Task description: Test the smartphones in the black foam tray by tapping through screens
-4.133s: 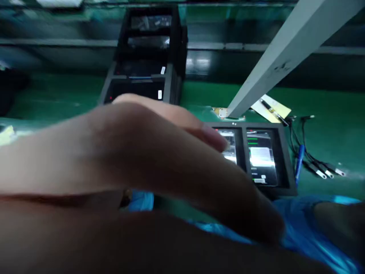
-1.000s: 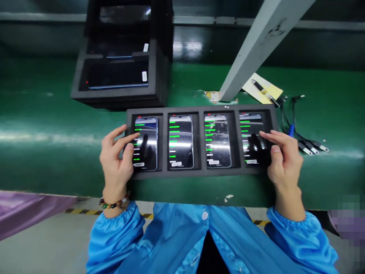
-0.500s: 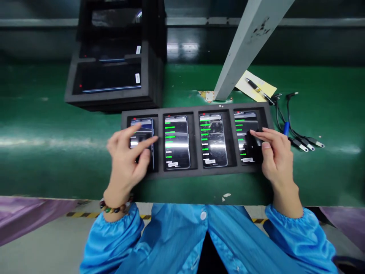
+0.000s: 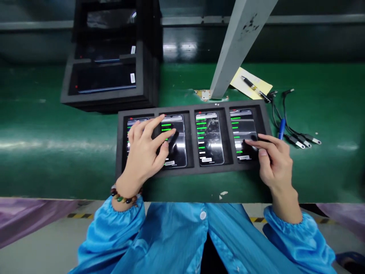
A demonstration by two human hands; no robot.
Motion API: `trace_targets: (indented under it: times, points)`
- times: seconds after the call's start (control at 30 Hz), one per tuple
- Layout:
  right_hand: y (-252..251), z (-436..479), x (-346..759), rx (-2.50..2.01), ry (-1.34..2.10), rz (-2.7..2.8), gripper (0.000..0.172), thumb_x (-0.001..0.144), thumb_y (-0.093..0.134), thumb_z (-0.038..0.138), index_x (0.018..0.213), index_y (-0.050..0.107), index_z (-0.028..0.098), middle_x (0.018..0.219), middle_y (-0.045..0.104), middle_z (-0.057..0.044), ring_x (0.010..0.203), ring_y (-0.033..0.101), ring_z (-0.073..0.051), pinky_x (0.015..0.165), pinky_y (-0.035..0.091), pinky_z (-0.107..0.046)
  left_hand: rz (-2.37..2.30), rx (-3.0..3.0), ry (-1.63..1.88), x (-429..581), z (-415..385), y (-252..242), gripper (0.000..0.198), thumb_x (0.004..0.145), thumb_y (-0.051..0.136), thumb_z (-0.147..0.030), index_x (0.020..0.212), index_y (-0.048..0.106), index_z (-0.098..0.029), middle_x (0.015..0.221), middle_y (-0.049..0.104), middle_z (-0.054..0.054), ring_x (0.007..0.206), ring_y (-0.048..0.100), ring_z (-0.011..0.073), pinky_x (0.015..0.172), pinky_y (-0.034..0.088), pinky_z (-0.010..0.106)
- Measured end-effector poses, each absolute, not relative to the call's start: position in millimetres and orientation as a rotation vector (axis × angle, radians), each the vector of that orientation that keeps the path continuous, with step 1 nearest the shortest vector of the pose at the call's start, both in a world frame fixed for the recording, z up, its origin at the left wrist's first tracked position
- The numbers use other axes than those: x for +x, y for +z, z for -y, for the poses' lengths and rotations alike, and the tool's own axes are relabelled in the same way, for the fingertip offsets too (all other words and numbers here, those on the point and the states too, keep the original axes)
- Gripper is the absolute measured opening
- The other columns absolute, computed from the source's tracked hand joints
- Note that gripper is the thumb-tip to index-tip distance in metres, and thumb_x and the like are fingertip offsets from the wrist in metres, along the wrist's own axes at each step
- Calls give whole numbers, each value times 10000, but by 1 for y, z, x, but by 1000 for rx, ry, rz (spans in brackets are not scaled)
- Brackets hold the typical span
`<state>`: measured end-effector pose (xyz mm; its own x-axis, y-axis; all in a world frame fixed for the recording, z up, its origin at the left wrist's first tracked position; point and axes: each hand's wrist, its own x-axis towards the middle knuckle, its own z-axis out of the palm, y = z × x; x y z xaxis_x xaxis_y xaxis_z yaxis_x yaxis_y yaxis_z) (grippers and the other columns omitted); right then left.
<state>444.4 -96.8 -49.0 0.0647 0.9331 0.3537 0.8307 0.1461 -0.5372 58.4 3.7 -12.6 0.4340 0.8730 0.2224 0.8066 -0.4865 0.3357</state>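
Observation:
Several smartphones lie face up in the compartments of a black foam tray, their screens showing rows of green and white text. My left hand is open over the two left compartments, fingers spread, with the index fingertip at the screen of the second phone. It partly covers the leftmost phone. My right hand is open at the rightmost phone, its index finger stretched onto the dark screen. Between the hands, the third phone lies untouched.
Stacked black foam trays with more phones stand at the back left. A grey metal post rises behind the tray. To the right lie a yellow paper, a pen and short black cables with a blue piece.
My left hand has moved right, from the leftmost phone to the second one. My right index finger has shifted slightly left and down on the rightmost screen. The whole view has shifted a little.

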Motion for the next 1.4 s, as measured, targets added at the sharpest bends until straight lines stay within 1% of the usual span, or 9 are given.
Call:
trace_targets:
  times: [0.17, 0.23, 0.33, 0.53, 0.73, 0.83, 1.03, 1.23, 1.4]
  points:
    - [-41, 94, 414, -1495, 307, 1990, 356, 1071, 530, 224, 1346, 747, 284, 1404, 721, -106, 1351, 662, -328, 1119, 492, -559, -1575, 2412, 715, 32, 6, -10, 429, 1101, 470, -362, 1432, 742, -367, 1691, 536, 28, 1497, 498, 378, 1279, 338, 665]
    - [-40, 92, 402, -1405, 351, 2093, 373, 1060, 530, 191, 1369, 720, 279, 1398, 735, -95, 1355, 662, -318, 1125, 483, -550, -1640, 2344, 768, 17, 12, -11, 421, 1111, 467, -376, 1431, 741, -383, 1681, 546, 15, 1485, 504, 374, 1268, 355, 658]
    - [-39, 88, 385, -1341, 373, 2133, 399, 1052, 525, 158, 1400, 681, 274, 1340, 778, -71, 1381, 646, -320, 1140, 461, -556, -1719, 2252, 820, -3, 23, -17, 411, 1122, 459, -395, 1404, 758, -374, 1656, 572, 15, 1457, 523, 359, 1261, 377, 634]
    - [-32, 70, 325, -1178, 480, 2250, 445, 1042, 523, 151, 1469, 615, 238, 1397, 772, -66, 1446, 592, -319, 1171, 450, -560, -1862, 2147, 926, -37, 44, -31, 403, 1126, 464, -386, 1348, 795, -325, 1600, 619, 48, 1424, 546, 342, 1234, 413, 607]
    - [-27, 61, 293, -1076, 528, 2282, 436, 1047, 516, 164, 1471, 613, 202, 1397, 760, -96, 1495, 545, -324, 1212, 448, -571, -1706, 2277, 989, -61, 57, -40, 404, 1114, 465, -420, 1211, 850, -344, 1559, 656, 29, 1379, 564, 334, 1200, 442, 634]
    - [-27, 60, 306, -1130, 486, 2208, 441, 1051, 523, 187, 1476, 633, 228, 1451, 722, -114, 1496, 551, -343, 1187, 461, -577, -1642, 2336, 979, -68, 60, -45, 439, 1108, 451, -478, 1147, 871, -353, 1543, 667, 27, 1366, 557, 345, 1180, 458, 651]
    - [-28, 64, 340, -1312, 433, 2070, 439, 1069, 514, 226, 1470, 680, 288, 1367, 759, -91, 1475, 586, -355, 1194, 457, -591, -1551, 2392, 970, -73, 61, -51, 408, 1105, 475, -447, 1200, 861, -356, 1590, 635, 34, 1375, 532, 345, 1159, 468, 651]
    - [-29, 71, 369, -1477, 276, 1904, 368, 1067, 542, 300, 1352, 773, 274, 1283, 795, -91, 1421, 637, -362, 1153, 520, -604, -1601, 2365, 902, -73, 56, -51, 438, 1122, 446, -490, 1221, 849, -350, 1635, 597, 26, 1409, 498, 340, 1189, 424, 654]
    - [-28, 74, 384, -1537, 197, 1819, 367, 1081, 528, 340, 1315, 799, 263, 1209, 816, -94, 1409, 651, -360, 1185, 517, -619, -1664, 2328, 816, -69, 50, -51, 460, 1122, 426, -502, 1237, 846, -351, 1644, 591, 28, 1430, 488, 339, 1214, 398, 660]
